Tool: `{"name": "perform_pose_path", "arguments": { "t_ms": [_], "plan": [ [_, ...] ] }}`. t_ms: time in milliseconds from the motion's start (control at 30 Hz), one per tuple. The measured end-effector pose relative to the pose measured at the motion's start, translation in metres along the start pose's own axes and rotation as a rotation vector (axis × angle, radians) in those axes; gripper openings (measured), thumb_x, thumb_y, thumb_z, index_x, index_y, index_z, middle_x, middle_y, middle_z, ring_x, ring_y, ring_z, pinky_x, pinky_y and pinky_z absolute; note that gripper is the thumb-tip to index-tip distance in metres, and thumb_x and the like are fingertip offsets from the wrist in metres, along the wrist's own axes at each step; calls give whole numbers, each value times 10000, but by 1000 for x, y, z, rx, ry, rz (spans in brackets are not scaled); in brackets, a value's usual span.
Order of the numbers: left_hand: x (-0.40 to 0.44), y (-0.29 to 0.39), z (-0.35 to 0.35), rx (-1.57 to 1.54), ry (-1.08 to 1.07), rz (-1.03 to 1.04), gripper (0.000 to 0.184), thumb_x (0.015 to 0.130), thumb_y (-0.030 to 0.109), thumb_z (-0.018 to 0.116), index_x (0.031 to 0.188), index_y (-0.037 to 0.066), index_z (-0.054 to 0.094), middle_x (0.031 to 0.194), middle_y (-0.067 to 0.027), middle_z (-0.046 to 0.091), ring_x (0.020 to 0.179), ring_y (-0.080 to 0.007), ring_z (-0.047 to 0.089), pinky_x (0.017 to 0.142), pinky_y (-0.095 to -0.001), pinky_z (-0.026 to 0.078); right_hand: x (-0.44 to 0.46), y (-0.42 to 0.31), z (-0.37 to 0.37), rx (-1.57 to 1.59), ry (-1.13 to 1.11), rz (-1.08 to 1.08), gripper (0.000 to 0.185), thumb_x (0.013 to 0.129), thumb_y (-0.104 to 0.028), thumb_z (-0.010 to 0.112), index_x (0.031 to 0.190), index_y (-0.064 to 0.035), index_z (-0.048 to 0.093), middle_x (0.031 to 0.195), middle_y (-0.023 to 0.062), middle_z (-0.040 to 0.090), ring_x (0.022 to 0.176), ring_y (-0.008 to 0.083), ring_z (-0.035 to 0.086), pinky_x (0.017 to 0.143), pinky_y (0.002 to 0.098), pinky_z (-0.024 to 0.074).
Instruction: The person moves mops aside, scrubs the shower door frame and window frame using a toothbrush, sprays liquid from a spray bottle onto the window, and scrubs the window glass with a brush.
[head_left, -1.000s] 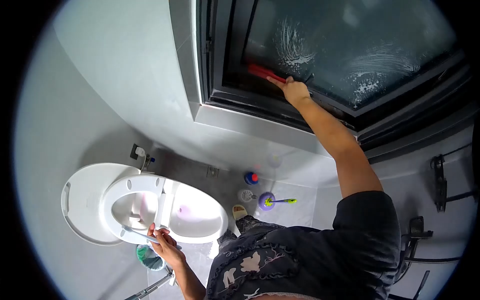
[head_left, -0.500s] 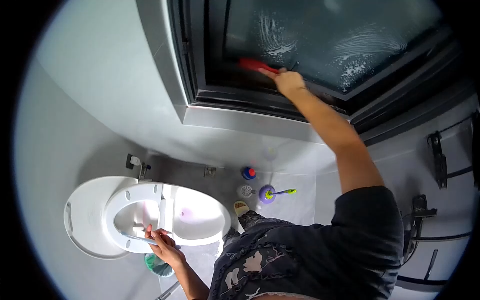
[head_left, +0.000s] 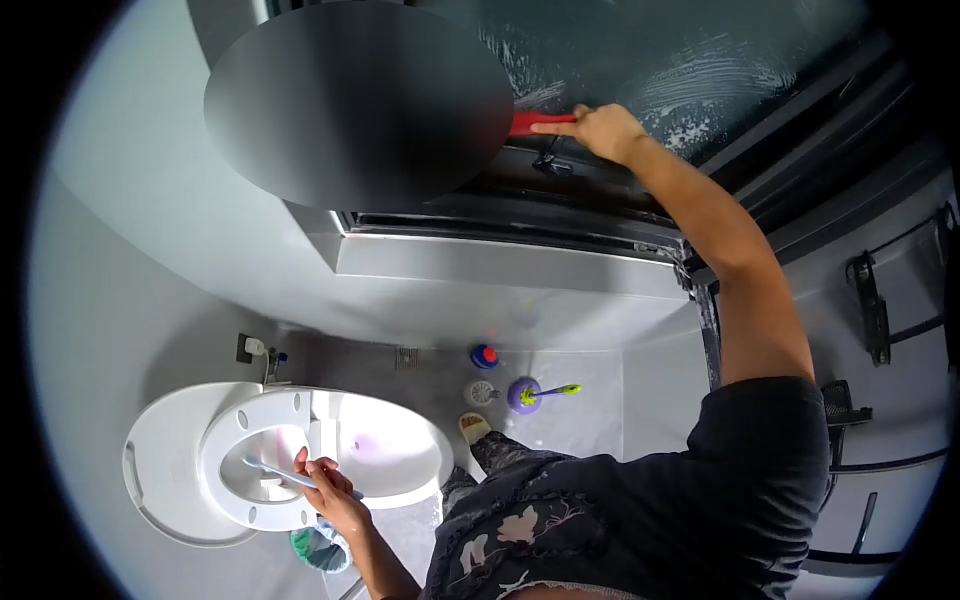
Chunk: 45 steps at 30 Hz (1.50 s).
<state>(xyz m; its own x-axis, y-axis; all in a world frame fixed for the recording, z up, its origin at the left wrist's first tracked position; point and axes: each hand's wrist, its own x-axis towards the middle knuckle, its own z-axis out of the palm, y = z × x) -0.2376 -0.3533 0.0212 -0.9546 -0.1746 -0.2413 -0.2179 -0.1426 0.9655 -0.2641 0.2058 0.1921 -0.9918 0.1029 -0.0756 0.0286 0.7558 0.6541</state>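
My right hand [head_left: 607, 132] is closed around the handle of a red brush [head_left: 540, 122], held against the lower part of a dark-framed window. A grey blurred oval hides the brush's far end. White foam streaks [head_left: 700, 90] cover the window glass [head_left: 620, 40] above and beside this hand. Lower left, my left hand [head_left: 335, 497] grips a pale blue-white toothbrush [head_left: 285, 472]. The toothbrush's head points left, over the open toilet [head_left: 215, 445] as seen from above; whether it touches anything cannot be told.
On the floor stand a blue bottle with a red cap [head_left: 484, 356], a round white drain-like piece [head_left: 480, 393] and a purple holder [head_left: 522, 396] with a green-handled brush [head_left: 560, 390]. A lined bin [head_left: 320, 548] sits beside the toilet. The window sill [head_left: 500, 262] juts out. Black racks [head_left: 870, 310] hang at right.
The view has shifted, and the window sash and handle look differently placed. My right hand stays on the red brush, now farther right in view. A blurred oval has appeared at upper left.
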Motion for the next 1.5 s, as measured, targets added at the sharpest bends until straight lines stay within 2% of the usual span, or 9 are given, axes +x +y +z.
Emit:
{"name": "perform_pose_path", "arguments": {
  "t_ms": [233, 333, 433, 767, 967, 1000, 1200, 1333, 1500],
  "plan": [
    [-4, -4, -4, 19, 86, 9, 253, 923, 224, 411, 1128, 85, 464, 664, 23, 434, 427, 11, 237, 347, -150, 154, -47, 20, 49, 244, 266, 149, 526, 833, -248, 521, 1277, -438, 312, 736, 101, 520, 570, 267, 568, 515, 362, 483],
    [-8, -4, -22, 20, 142, 41, 249, 920, 215, 413, 1128, 89, 466, 664, 23, 427, 429, 11, 235, 350, -148, 151, -82, 24, 69, 253, 412, 387, 511, 816, -345, 532, 1275, -429, 324, 711, 89, 520, 551, 256, 568, 491, 354, 476],
    [-12, -4, -26, 110, 143, 23, 243, 914, 210, 423, 1124, 95, 469, 659, 30, 419, 429, 12, 235, 349, -154, 148, -130, 26, 127, 157, 279, 310, 489, 835, -449, 438, 1285, -483, 250, 674, 93, 506, 463, 246, 544, 422, 343, 467],
    [15, -5, 58, 131, -175, 1, 254, 915, 216, 426, 1118, 63, 436, 647, -2, 486, 407, 4, 260, 355, -161, 172, -71, -11, 129, 191, 81, 166, 697, 804, -40, 410, 1329, -437, 179, 781, 140, 544, 520, 241, 583, 480, 328, 502],
    [12, -3, 60, 145, -97, -15, 239, 910, 220, 436, 1102, 79, 456, 632, 12, 473, 400, 5, 239, 345, -164, 142, -124, 4, 173, 178, 52, 223, 709, 804, -75, 462, 1344, -412, 150, 728, 128, 552, 441, 192, 563, 360, 318, 467],
    [8, 2, 69, 120, -97, -28, 234, 913, 219, 433, 1103, 85, 455, 630, 12, 473, 401, 8, 240, 342, -162, 142, -99, -12, 143, 136, -88, 262, 715, 804, -75, 466, 1345, -414, 143, 748, 131, 553, 472, 200, 574, 394, 316, 479],
    [5, 13, 91, 135, -226, 31, 224, 917, 210, 426, 1101, 86, 452, 629, 11, 472, 397, 12, 234, 335, -163, 147, -96, -12, 168, 255, 84, 217, 728, 815, -88, 453, 1337, -451, 98, 789, 146, 553, 527, 236, 587, 481, 345, 503],
    [10, 13, 70, 125, -178, 61, 217, 919, 205, 419, 1095, 82, 453, 628, 11, 469, 393, 12, 235, 327, -163, 142, -157, 3, 151, 187, -272, 383, 642, 847, -160, 454, 1342, -422, 142, 782, 148, 546, 525, 225, 595, 496, 332, 514],
    [11, 8, 73, 61, -177, 18, 216, 913, 197, 435, 1090, 77, 454, 633, 5, 478, 378, 7, 220, 326, -165, 146, -98, -21, 113, 65, -81, -58, 718, 812, -51, 430, 1367, -367, 103, 868, 122, 557, 600, 218, 604, 524, 317, 511]
  ]
}}
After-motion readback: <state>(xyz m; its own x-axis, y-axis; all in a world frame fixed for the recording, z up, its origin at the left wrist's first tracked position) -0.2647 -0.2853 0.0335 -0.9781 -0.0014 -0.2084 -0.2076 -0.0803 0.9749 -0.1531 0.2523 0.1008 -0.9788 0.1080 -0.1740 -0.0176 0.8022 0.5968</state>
